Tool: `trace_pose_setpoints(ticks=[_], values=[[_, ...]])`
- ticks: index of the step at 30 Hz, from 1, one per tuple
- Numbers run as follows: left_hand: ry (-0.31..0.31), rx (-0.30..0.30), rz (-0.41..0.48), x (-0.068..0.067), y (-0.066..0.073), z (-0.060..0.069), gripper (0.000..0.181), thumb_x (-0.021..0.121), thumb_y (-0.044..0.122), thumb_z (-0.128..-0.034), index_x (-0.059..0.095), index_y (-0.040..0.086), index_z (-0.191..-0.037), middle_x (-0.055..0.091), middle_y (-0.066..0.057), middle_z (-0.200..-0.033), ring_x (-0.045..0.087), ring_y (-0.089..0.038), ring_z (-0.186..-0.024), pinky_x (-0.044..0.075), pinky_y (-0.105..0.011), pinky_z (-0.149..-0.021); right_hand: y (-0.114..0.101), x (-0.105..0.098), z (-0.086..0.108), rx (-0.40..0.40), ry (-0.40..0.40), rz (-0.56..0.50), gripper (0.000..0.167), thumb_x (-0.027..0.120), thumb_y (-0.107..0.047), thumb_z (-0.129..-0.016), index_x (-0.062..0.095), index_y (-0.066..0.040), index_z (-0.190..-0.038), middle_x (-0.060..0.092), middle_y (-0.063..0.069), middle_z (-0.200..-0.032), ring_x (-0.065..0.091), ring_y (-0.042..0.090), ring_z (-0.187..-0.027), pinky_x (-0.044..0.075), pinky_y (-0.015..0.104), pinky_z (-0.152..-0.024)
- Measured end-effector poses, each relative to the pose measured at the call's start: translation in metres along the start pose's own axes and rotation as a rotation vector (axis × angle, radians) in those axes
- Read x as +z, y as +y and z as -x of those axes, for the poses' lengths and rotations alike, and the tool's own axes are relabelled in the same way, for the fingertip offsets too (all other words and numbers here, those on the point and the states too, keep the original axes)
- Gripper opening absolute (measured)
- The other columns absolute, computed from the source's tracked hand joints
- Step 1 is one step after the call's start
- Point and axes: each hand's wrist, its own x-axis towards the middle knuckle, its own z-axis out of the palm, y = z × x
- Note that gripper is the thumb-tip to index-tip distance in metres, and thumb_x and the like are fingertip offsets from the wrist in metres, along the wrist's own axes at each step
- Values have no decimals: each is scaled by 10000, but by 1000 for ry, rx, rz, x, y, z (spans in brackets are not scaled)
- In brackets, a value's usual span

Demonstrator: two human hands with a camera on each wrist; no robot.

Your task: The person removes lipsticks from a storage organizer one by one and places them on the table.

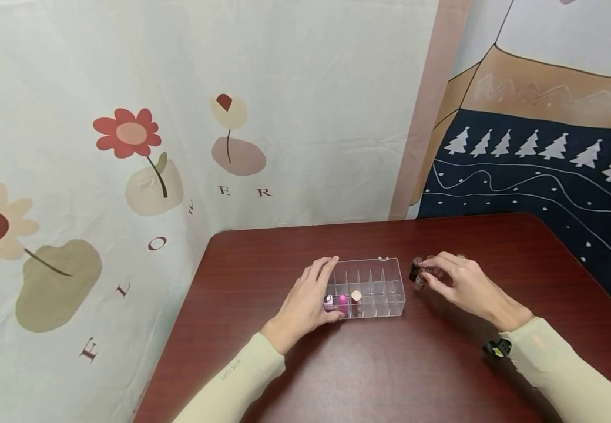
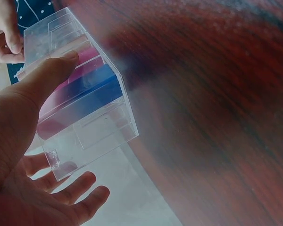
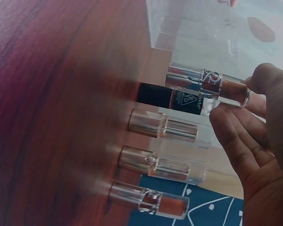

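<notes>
A clear compartment box (image 1: 374, 288) stands on the table, its raised transparent lid at the back. Along its left end my left hand (image 1: 305, 299) grips it, thumb at the front and fingers behind. The leftmost front compartments hold a purple-and-white item (image 1: 329, 303), a magenta one (image 1: 343, 302) and a cream-topped one (image 1: 356, 295). In the right wrist view my right hand (image 3: 259, 122) pinches a clear-capped lipstick tube (image 3: 207, 84) by its cap end, above the table. Beside it stand a black tube (image 3: 170, 98) and several clear-capped tubes (image 3: 162, 126).
The dark red table (image 1: 348, 364) runs back to a light curtain (image 1: 305, 117) with flower prints. On the right hangs a navy cloth (image 1: 538, 158) with white trees. A dark wristband (image 1: 497, 348) is at my right sleeve.
</notes>
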Motion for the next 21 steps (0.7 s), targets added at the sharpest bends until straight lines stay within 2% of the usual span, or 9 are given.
trace_pose_setpoints(ticks=[9,17,21], values=[[2,1,0,-2,1,0,1324,1128,429,-762,371,104,-1799,514,-143,-1729,601,-432,-1543,643,-591,-1169,4,5,7,50,-44,10,368,971,22,-864,843,-72,-1196,815,8,-1066,718,69,-839,603,114,-762],[5,1,2,-2,1,0,1319,1131,424,-759,383,91,-1793,517,-148,-1725,607,-433,-1536,643,-594,-1167,6,9,8,41,-34,20,345,969,12,-860,846,-81,-1169,797,2,-1017,699,63,-822,624,196,-713],[3,3,1,-1,1,0,1324,1129,430,-760,376,88,-1795,515,-146,-1727,601,-436,-1540,646,-589,-1160,7,11,9,49,-44,20,325,968,4,-867,849,-82,-1157,796,-1,-1003,697,53,-811,618,201,-705]])
